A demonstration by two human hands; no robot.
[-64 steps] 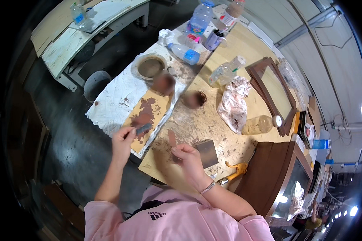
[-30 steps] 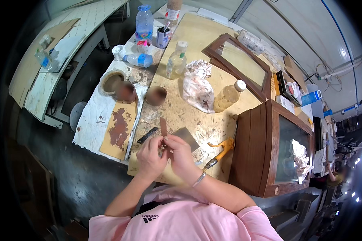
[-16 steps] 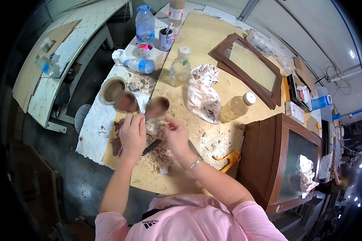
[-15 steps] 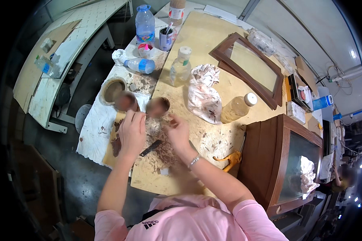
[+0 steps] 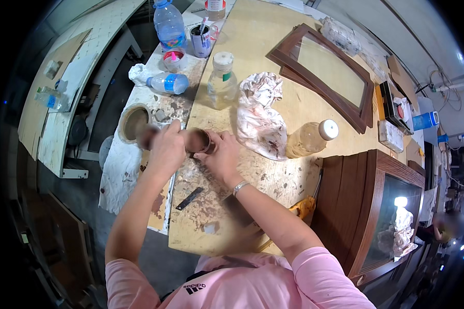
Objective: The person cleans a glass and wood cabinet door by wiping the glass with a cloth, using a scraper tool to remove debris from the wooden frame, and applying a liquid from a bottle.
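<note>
Nearest to us, a small dark flat blade lies on the stained plywood board, just this side of the brown cup. Our left hand and right hand meet at that cup, which lies tipped on its side on the board. The right hand's fingers are closed on the cup's rim and side; the left hand's fingers are curled against its other side, and we cannot tell how firmly they clamp. A second brown cup shows blurred just left of it, touching the left hand. Right of the cup lies a crumpled stained rag. Beyond the cup stands a clear bottle with a white cap; farther off, a wooden frame.
</note>
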